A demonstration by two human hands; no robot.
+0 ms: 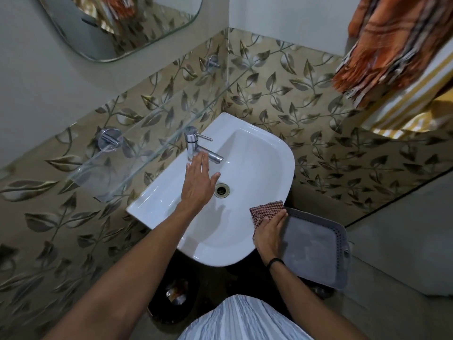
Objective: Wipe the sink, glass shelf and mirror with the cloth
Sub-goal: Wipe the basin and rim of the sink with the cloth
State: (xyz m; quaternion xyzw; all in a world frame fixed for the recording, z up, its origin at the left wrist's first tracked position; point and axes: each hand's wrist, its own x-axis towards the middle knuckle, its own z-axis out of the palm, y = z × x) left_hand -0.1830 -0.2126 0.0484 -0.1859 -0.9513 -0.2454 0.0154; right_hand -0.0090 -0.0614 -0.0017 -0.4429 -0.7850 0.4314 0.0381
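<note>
A white sink [264,153] is fixed in a tiled corner, with a chrome tap [193,143] at its back and a drain [221,190] in the bowl. My left hand [198,182] hovers flat over the bowl, fingers stretched out, fingertips just below the tap spout. My right hand [269,234] holds a red-and-white checked cloth [266,211] at the sink's front right rim. A glass shelf [147,148] runs along the wall above the tap. The mirror [122,25] hangs at the upper left, partly cut off by the frame.
A grey plastic basket [318,249] stands right of the sink, under my right hand. An orange checked towel [392,45] hangs at the upper right. A dark bin [174,295] sits on the floor below the sink. Leaf-patterned tiles cover both walls.
</note>
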